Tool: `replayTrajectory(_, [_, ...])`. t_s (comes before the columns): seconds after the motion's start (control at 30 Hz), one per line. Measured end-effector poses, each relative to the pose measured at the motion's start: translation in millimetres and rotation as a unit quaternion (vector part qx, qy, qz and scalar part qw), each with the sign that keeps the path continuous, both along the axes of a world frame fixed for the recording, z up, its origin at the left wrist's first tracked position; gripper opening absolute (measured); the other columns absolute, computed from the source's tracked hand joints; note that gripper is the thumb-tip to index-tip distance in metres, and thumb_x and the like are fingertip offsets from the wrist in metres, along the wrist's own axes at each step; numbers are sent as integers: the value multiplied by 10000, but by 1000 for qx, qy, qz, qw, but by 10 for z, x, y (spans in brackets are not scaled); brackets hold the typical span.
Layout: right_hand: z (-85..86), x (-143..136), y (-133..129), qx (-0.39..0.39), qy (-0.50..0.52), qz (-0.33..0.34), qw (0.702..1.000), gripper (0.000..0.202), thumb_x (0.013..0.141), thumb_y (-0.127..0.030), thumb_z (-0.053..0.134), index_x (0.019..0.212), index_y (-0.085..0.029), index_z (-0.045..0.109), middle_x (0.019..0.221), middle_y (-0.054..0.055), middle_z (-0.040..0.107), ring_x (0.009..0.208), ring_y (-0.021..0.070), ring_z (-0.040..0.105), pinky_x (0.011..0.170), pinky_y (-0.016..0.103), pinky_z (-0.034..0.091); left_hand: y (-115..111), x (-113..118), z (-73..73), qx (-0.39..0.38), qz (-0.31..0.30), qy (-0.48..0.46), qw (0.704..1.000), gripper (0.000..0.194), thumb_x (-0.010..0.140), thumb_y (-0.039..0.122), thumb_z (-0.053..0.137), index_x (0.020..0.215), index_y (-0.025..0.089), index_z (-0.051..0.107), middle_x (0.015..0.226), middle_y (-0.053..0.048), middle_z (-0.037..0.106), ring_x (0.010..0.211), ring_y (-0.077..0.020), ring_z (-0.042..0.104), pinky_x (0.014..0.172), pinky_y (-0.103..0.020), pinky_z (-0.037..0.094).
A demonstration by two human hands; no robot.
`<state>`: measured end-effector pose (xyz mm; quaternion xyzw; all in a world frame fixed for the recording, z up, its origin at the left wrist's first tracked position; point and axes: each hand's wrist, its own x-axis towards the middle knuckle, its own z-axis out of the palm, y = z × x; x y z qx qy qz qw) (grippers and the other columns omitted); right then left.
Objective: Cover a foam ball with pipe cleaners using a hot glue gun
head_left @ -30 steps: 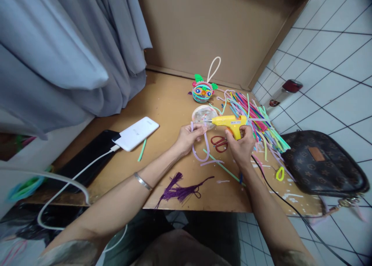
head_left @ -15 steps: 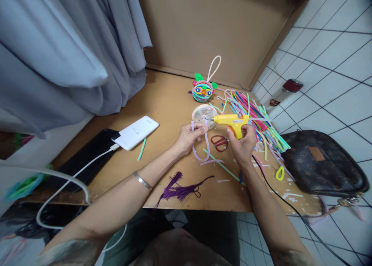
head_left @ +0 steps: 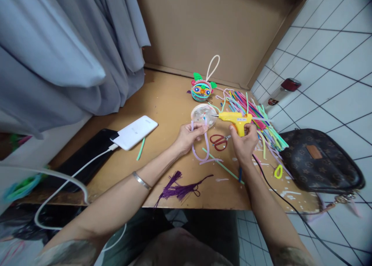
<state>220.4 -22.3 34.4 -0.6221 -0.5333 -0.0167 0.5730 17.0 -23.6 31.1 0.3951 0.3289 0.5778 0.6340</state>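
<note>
My left hand (head_left: pixel 189 136) pinches a lilac pipe cleaner (head_left: pixel 207 151) bent into a hanging loop. Just beyond the fingertips is a clear round plastic piece (head_left: pixel 200 112) with a pale rim; whether the hand touches it I cannot tell. My right hand (head_left: pixel 244 140) is wrapped around the grip of a yellow hot glue gun (head_left: pixel 232 117). Its metal nozzle points left, close to the round piece's right side, and a glue stick protrudes from the back. Red-handled scissors (head_left: pixel 218 142) lie between my hands, partly hidden.
A decorated lion-face ornament (head_left: pixel 201 90) stands at the back, left of a pile of coloured pipe cleaners (head_left: pixel 261 122). Purple tassels (head_left: pixel 180 190) lie near the front edge. On the left are a white power bank (head_left: pixel 135 132) and cable; a brown bag (head_left: pixel 322 161) sits right.
The glue gun has moved right and slightly up, so its nozzle is farther from the pipe cleaner's end. My left hand keeps its hold almost unmoved.
</note>
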Motion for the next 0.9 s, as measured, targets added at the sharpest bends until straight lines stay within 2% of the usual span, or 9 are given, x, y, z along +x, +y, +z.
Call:
replayTrajectory(0.17, [-10, 335, 152, -42, 17, -94, 994, 379, 713, -554, 683, 827, -254, 483, 788, -13, 547, 743, 190, 505, 766, 363, 455, -10, -12, -2, -14, 6, 4, 1000, 429, 485, 440, 969, 705, 138, 759, 497, 77, 486, 468, -37, 367, 503, -236, 251])
replayTrajectory(0.3, [-103, 535, 227, -131, -37, -128, 982, 312, 746, -491, 685, 854, -220, 572, 864, 46, 594, 859, 246, 553, 856, 410, 478, -36, 15, -14, -26, -5, 6, 1000, 431, 470, 426, 980, 706, 143, 758, 489, 81, 483, 457, -31, 347, 495, -233, 244])
replayTrajectory(0.4, [-189, 562, 235, -186, -84, -144, 968, 369, 793, -458, 684, 1001, -154, 662, 1029, 140, 654, 999, 313, 598, 923, 450, 485, -71, 42, -16, -26, -21, 12, 999, 438, 485, 436, 980, 732, 142, 768, 500, 78, 489, 471, -35, 354, 502, -234, 257])
replayTrajectory(0.53, [-222, 535, 218, -264, -138, -152, 942, 487, 868, -430, 675, 1195, -68, 681, 1217, 239, 662, 1107, 371, 622, 960, 472, 482, -94, 65, -20, -31, -28, 23, 999, 481, 462, 465, 991, 743, 138, 778, 509, 69, 514, 475, -36, 358, 507, -237, 253])
replayTrajectory(0.63, [-160, 514, 188, -309, -196, -167, 916, 463, 952, -409, 597, 1161, -10, 705, 1222, 305, 663, 1156, 405, 619, 988, 490, 464, -96, 74, -21, -31, -27, 22, 999, 481, 444, 473, 993, 722, 147, 775, 523, 58, 550, 478, -38, 361, 511, -240, 255])
replayTrajectory(0.73, [-65, 472, 138, -285, -235, -192, 909, 450, 979, -407, 542, 1087, -7, 718, 1192, 337, 664, 1161, 420, 604, 995, 530, 447, -92, 78, -25, -26, -25, 21, 999, 465, 452, 469, 980, 723, 149, 777, 539, 52, 562, 497, -45, 365, 520, -246, 270])
replayTrajectory(0.8, [-19, 394, 100, -219, -224, -162, 936, 363, 966, -373, 522, 1019, -75, 724, 1143, 284, 688, 1118, 376, 606, 984, 526, 451, -84, 79, -33, -25, -21, 23, 999, 471, 464, 474, 972, 738, 143, 779, 556, 45, 572, 506, -47, 367, 527, -249, 274])
replayTrajectory(0.87, [3, 251, 65, -136, -165, -60, 975, 280, 935, -346, 508, 899, -156, 710, 1011, 182, 715, 1004, 295, 619, 943, 469, 482, -72, 76, -44, -27, -15, 27, 999, 492, 465, 489, 970, 752, 138, 779, 576, 38, 589, 507, -44, 367, 529, -251, 275])
replayTrajectory(0.9, [8, 155, 47, -106, -114, 15, 988, 260, 915, -361, 521, 843, -183, 696, 919, 130, 713, 920, 253, 622, 896, 424, 504, -66, 73, -49, -28, -11, 27, 999, 504, 459, 498, 972, 753, 138, 777, 577, 39, 590, 504, -42, 364, 527, -250, 273])
